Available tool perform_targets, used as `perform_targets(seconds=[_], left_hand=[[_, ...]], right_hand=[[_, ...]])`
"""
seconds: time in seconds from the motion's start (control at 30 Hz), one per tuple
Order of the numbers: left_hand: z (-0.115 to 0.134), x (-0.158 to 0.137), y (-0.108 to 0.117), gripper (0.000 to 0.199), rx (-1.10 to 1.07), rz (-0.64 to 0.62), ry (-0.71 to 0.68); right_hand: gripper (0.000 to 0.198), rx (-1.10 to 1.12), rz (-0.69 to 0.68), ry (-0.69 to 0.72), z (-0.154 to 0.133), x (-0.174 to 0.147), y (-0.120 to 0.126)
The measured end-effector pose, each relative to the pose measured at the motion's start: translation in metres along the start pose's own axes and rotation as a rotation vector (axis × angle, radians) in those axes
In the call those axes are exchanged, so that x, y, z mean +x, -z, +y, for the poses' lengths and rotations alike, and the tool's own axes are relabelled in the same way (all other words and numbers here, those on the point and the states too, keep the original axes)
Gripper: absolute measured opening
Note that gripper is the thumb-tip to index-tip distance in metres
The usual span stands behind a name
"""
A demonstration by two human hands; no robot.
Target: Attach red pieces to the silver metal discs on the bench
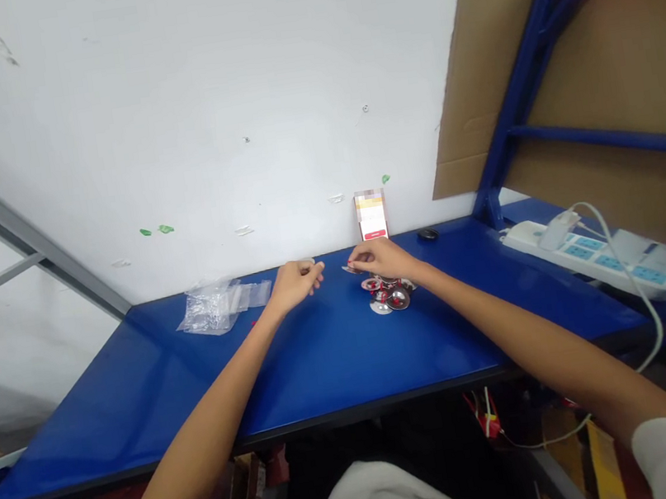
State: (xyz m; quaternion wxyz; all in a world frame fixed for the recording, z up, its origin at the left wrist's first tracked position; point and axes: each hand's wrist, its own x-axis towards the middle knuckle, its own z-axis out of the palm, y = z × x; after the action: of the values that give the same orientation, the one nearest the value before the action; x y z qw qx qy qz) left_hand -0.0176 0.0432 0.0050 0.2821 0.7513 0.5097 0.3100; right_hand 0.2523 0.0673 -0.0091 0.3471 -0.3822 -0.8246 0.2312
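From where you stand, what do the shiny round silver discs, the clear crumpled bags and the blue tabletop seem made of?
Shiny round silver discs: probably polished metal, from their bright glints, though coated plastic is possible.
Clear crumpled bags: likely thin plastic film, transparent and wrinkled.
Smooth blue tabletop: glossy paint or laminate, judging by soft reflections; core hidden.

A blue counter [338,365] runs along a scuffed white wall [218,66] with bits of green on it. A lit phone [372,214], its screen partly blurred, stands against the wall; right of it lies a small black object [428,234]. At far right, brown cardboard [491,26] backs a blue metal frame [519,80], near a white power strip [610,258] with a plug [557,231] and cable [656,318].
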Motion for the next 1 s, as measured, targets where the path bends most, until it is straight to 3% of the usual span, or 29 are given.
perform_targets(seconds=[0.1,0.23,0.37,0.47,0.57,0.73,0.9,0.93,1.0], left_hand=[[0.004,-0.003,-0.01,0.04,-0.395,-0.177,0.065],[0.009,-0.007,-0.023,0.046,-0.658,-0.118,0.084],[0.01,-0.009,-0.026,0.039,-0.714,-0.065,0.137],[0.011,-0.008,-0.025,0.028,-0.71,-0.025,0.183],[0.015,-0.009,-0.021,0.021,-0.617,-0.042,0.132],[0.014,-0.007,0.0,0.01,-0.246,-0.191,-0.019],[-0.006,0.007,0.022,0.016,0.231,0.14,-0.046],[-0.01,0.009,0.026,0.016,0.297,0.155,-0.038],[-0.014,0.008,0.038,0.016,0.377,0.049,-0.018]], right_hand=[[0.025,0.305,0.132,-0.016,-0.01,0.001,-0.01],[0.024,0.399,0.226,0.035,-0.028,-0.003,-0.023],[0.02,0.342,0.122,0.102,-0.04,-0.008,-0.025],[0.037,0.347,0.046,0.175,-0.043,-0.01,-0.026],[0.043,0.265,0.115,0.194,-0.041,-0.011,-0.031],[0.027,0.263,0.279,0.089,-0.031,-0.007,-0.034],[0.026,0.437,0.343,-0.036,-0.019,0.0,-0.024],[0.026,0.442,0.341,-0.058,-0.018,0.001,-0.022],[0.025,0.419,0.318,-0.087,-0.017,0.001,-0.021]])
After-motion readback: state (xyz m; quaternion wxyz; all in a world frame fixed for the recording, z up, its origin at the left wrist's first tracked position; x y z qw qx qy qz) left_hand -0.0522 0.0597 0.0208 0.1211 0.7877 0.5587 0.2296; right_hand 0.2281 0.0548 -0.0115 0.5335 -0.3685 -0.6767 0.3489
